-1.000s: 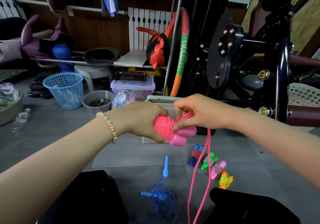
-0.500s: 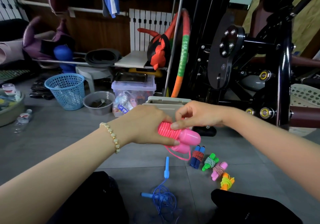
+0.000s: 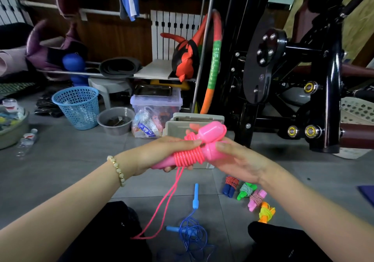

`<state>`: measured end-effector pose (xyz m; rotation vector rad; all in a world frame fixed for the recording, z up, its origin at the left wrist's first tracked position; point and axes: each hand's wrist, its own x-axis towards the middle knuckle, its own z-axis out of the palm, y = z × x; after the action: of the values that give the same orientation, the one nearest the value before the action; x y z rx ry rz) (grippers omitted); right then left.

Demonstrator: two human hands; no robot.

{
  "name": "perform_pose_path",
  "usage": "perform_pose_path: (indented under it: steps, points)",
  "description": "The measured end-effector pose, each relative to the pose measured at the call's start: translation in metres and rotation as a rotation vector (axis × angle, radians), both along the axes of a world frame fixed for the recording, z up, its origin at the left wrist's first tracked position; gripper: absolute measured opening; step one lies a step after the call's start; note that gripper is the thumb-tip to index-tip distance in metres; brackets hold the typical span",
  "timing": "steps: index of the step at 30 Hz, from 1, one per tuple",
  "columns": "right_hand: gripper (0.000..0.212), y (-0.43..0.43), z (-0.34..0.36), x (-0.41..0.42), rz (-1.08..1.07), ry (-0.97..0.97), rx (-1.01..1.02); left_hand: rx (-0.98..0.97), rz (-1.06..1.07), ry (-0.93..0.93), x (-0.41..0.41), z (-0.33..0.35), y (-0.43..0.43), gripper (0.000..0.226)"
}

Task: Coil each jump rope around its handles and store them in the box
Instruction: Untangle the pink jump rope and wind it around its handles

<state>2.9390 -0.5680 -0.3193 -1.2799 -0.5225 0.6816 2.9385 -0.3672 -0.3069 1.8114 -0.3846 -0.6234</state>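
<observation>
We hold the pink rope (image 3: 188,157) up in front of the box (image 3: 176,128), both hands on it. Our left hand (image 3: 159,154) is curled round the narrow end of its two handles (image 3: 210,134), thumb pressing the coil. Our right hand (image 3: 238,160) grips their bulbous ends, thumb on top. The cord is wound tightly round the handles' middle (a loose tail hangs down to our lap). On the floor lie a tangled blue rope (image 3: 192,233) and, right of it, four coiled ropes (image 3: 245,190).

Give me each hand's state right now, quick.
Left hand: closed on the pink jump rope, round its coiled handles.
Right hand: closed on the same rope's handle ends, thumb on top.
</observation>
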Motion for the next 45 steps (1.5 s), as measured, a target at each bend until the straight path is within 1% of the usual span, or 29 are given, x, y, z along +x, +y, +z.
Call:
perform_pose_path:
  steps: [1,4,7,9,10,12,13,14,15,17,18,20,22,24,25,26,28,30,32,34,36,38,40,41,43,44,45]
  points:
    - [0.09,0.0,0.0,-0.002,0.03,-0.017,-0.021,-0.012,-0.02,0.024,0.0,-0.001,0.001,0.039]
    - [0.082,0.0,0.001,-0.008,0.075,-0.062,-0.116,-0.033,-0.084,0.087,0.002,-0.003,0.005,0.04]
    - [0.081,0.002,0.003,-0.012,0.068,-0.093,-0.163,-0.023,-0.14,0.119,0.002,-0.004,0.007,0.038]
    - [0.072,0.001,0.003,-0.013,0.046,-0.113,-0.15,-0.006,-0.163,0.143,0.002,-0.004,0.007,0.044]
    - [0.067,0.001,0.003,-0.014,0.022,-0.122,-0.153,0.011,-0.177,0.145,0.002,-0.005,0.008,0.052]
    - [0.058,0.0,0.0,-0.015,-0.032,-0.15,-0.192,0.07,-0.195,0.121,0.004,-0.004,0.01,0.065]
    - [0.057,-0.001,-0.002,-0.015,-0.051,-0.166,-0.219,0.103,-0.195,0.103,0.005,-0.003,0.011,0.066]
    - [0.055,-0.001,-0.003,-0.015,-0.07,-0.177,-0.248,0.137,-0.192,0.077,0.006,-0.002,0.012,0.065]
    - [0.049,-0.001,-0.005,-0.016,-0.103,-0.191,-0.278,0.172,-0.177,0.048,0.007,0.0,0.011,0.063]
    - [0.028,0.002,-0.008,-0.016,-0.225,-0.227,-0.34,0.202,-0.118,-0.033,0.01,0.001,0.009,0.057]
    - [0.021,0.005,-0.01,-0.015,-0.302,-0.236,-0.357,0.186,-0.074,-0.073,0.01,0.0,0.007,0.051]
    - [0.025,0.009,-0.017,-0.012,-0.434,-0.186,-0.321,0.118,0.022,-0.128,0.01,-0.005,0.001,0.044]
    - [0.033,0.01,-0.025,-0.007,-0.503,-0.038,-0.169,0.025,0.09,-0.183,0.007,-0.009,-0.008,0.034]
    - [0.041,0.01,-0.029,-0.002,-0.484,0.1,0.026,-0.048,0.155,-0.229,0.005,-0.014,-0.014,0.027]
    - [0.041,0.009,-0.03,0.0,-0.466,0.131,0.073,-0.071,0.188,-0.236,0.005,-0.016,-0.015,0.027]
    - [0.038,0.01,-0.029,0.001,-0.451,0.133,0.079,-0.088,0.219,-0.236,0.006,-0.018,-0.015,0.026]
    - [0.032,0.012,-0.025,0.0,-0.44,0.098,0.026,-0.136,0.283,-0.226,0.008,-0.023,-0.016,0.024]
    - [0.032,0.014,-0.021,0.0,-0.414,0.062,-0.035,-0.189,0.366,-0.222,0.01,-0.023,-0.017,0.021]
    - [0.033,0.016,-0.018,-0.001,-0.391,0.019,-0.165,-0.173,0.454,-0.266,0.012,-0.024,-0.016,0.017]
    - [0.023,0.018,-0.016,-0.001,-0.397,-0.034,-0.368,-0.042,0.517,-0.406,0.017,-0.029,-0.011,0.009]
    - [0.021,0.018,-0.014,0.001,-0.385,-0.034,-0.489,0.139,0.547,-0.506,0.021,-0.033,-0.006,0.013]
    - [0.019,0.017,-0.008,0.001,-0.351,-0.06,-0.585,0.22,0.508,-0.491,0.024,-0.035,-0.002,0.018]
    - [0.023,0.012,0.003,0.0,-0.338,-0.104,-0.64,0.211,0.401,-0.393,0.025,-0.031,0.0,0.024]
    - [0.026,0.01,0.01,0.001,-0.348,-0.119,-0.632,0.186,0.338,-0.333,0.025,-0.027,0.0,0.027]
    - [0.03,0.005,0.02,0.005,-0.38,-0.162,-0.602,0.104,0.219,-0.252,0.024,-0.014,0.0,0.025]
    - [0.03,0.004,0.025,0.006,-0.397,-0.185,-0.591,0.087,0.177,-0.255,0.023,-0.008,0.0,0.025]
    - [0.03,0.004,0.027,0.007,-0.412,-0.205,-0.582,0.109,0.145,-0.286,0.023,-0.003,0.0,0.027]
